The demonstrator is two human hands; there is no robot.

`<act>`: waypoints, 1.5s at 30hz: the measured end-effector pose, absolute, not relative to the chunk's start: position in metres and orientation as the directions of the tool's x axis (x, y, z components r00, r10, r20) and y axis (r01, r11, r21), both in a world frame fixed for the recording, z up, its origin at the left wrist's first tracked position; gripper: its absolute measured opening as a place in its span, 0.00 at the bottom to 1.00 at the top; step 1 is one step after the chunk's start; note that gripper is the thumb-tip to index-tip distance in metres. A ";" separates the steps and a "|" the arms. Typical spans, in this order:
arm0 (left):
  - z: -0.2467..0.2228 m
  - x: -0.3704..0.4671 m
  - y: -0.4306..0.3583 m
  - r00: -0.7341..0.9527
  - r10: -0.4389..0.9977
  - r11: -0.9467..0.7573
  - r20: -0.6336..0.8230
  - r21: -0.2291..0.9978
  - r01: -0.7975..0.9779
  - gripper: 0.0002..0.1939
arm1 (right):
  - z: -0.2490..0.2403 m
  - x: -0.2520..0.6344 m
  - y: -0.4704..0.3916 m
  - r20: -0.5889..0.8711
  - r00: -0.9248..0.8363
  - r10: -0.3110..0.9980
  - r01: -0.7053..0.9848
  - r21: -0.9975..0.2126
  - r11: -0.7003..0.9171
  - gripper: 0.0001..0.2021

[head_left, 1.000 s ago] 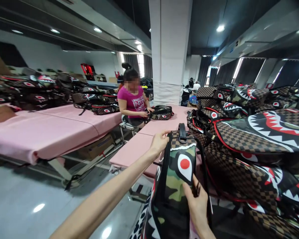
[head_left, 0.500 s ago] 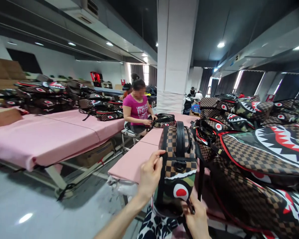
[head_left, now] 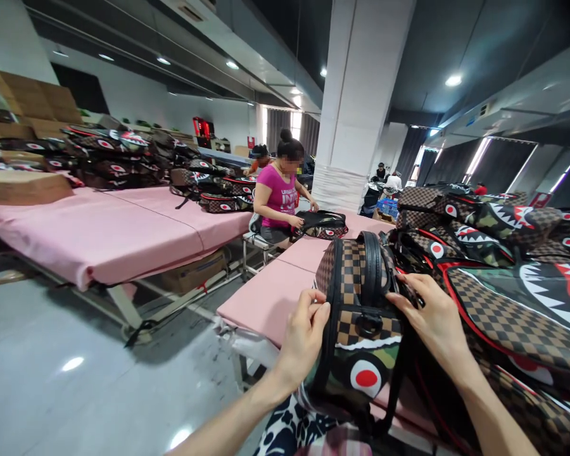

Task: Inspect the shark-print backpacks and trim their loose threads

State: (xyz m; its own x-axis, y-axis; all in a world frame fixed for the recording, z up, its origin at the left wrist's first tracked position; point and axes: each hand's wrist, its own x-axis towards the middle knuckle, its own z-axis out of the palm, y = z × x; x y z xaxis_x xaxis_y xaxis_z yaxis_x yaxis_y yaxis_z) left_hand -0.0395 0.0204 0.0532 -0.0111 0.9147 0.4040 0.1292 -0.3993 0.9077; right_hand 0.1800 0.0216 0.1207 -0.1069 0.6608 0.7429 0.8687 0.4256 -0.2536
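A brown-and-black checkered backpack [head_left: 349, 272] stands in front of me at the table's near edge, with its black top handle [head_left: 371, 266] towards me. Its lower panel is camouflage with a red-and-white eye patch [head_left: 365, 378]. My left hand [head_left: 304, 339] pinches the bag's left edge, where black trim runs along the side. On the opposite side, my right hand [head_left: 432, 316] grips the bag's right edge beside the handle, its fingertips partly hidden behind the bag. A black strap [head_left: 394, 386] hangs down on the right.
More shark-mouth backpacks [head_left: 513, 297] are heaped close on my right. A co-worker in a pink shirt [head_left: 278, 193] sits across the pink table [head_left: 261, 304], handling another bag [head_left: 323, 223]. Another pink table [head_left: 123, 234] with piled bags stands left; a pillar [head_left: 361, 107] rises behind.
My right hand has gone from the bag's lower front up to its right edge by the handle. My left hand stays on the left edge. The view has swung slightly left.
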 end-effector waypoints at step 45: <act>0.128 -0.077 0.071 0.409 0.871 -0.428 0.272 0.829 0.361 0.09 | 0.134 0.169 -0.006 0.783 -0.043 0.620 0.993 -0.033 0.110 0.25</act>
